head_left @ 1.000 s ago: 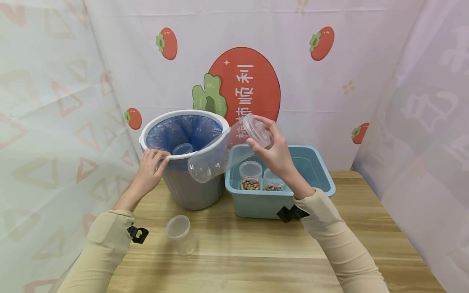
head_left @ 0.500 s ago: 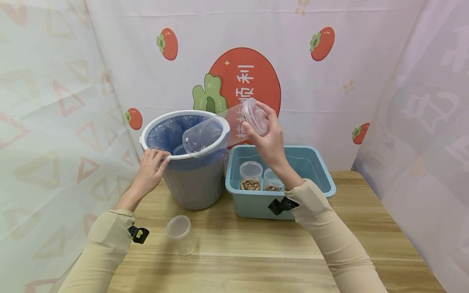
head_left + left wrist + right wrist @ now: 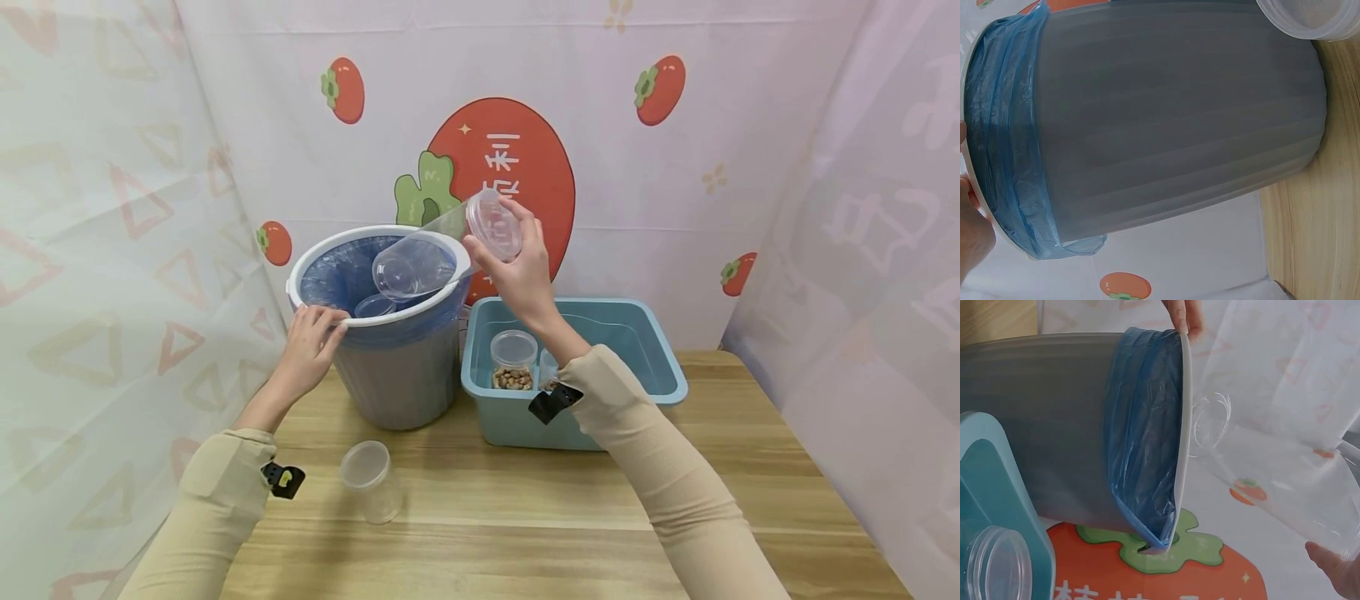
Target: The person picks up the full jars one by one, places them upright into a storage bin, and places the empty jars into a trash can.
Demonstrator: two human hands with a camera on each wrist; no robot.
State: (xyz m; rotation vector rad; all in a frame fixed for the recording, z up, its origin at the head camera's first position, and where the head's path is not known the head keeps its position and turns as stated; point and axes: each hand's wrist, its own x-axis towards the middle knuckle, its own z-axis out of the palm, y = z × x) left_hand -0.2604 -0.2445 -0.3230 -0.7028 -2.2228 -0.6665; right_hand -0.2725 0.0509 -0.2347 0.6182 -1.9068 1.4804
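My right hand [image 3: 528,271] grips a tall clear plastic jar [image 3: 423,260] at its lidded end. The jar looks empty and slants down to the left, its base over the mouth of a grey trash bin [image 3: 397,383]. In the right wrist view the same jar [image 3: 1279,475] stands apart from the bin's white rim [image 3: 1186,425]. My left hand [image 3: 303,354] holds the near left of that rim, fingers over the edge and thumb outside. A blue bag [image 3: 330,271] lines the bin, and a clear round lid or container [image 3: 375,306] shows inside it.
Right of the bin stands a blue-green tub [image 3: 487,410] with a lidded jar of nuts [image 3: 513,367] and a second jar [image 3: 548,371], partly hidden by my right arm. Another clear jar [image 3: 372,483] stands on the wooden table [image 3: 480,542] in front of the bin.
My right hand has carried the clear jar up and to the left, from in front of the bin's right side to over its opening. My left hand has stayed on the rim.
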